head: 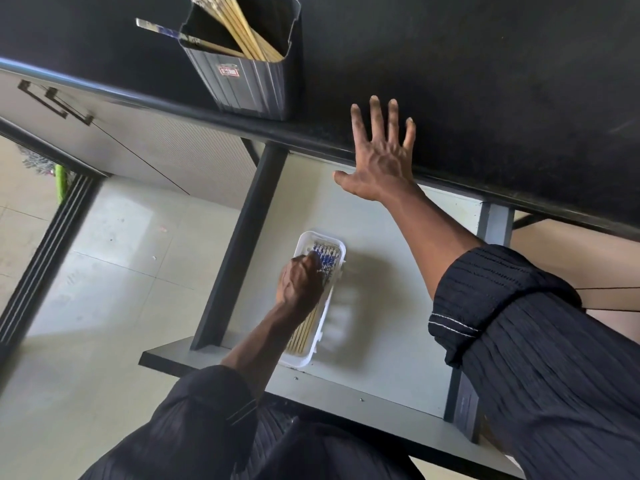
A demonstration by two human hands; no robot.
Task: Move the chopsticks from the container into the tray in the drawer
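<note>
The left hand [300, 280] curls round chopsticks [304, 332] lying in the white tray [298, 361] in the open drawer [398, 289] (patterned ends toward 12 o'clock), the right hand [381, 157] rests splayed flat on the counter [485, 81] at 1 o'clock, with more chopsticks [242, 29] in the container [249, 88] at 11.

A: Where is the left hand [300, 282]?
B: Low, arm reaching down and forward, sleeve pushed to the elbow, back of the hand up, fingers [309, 260] curled downward. Whether they pinch anything, I can't tell.
A: And the right hand [379, 152]?
B: Higher, arm stretched forward, forearm bare, palm down on the table [485, 81], its fingers straight and spread, thumb out to the side.
</note>
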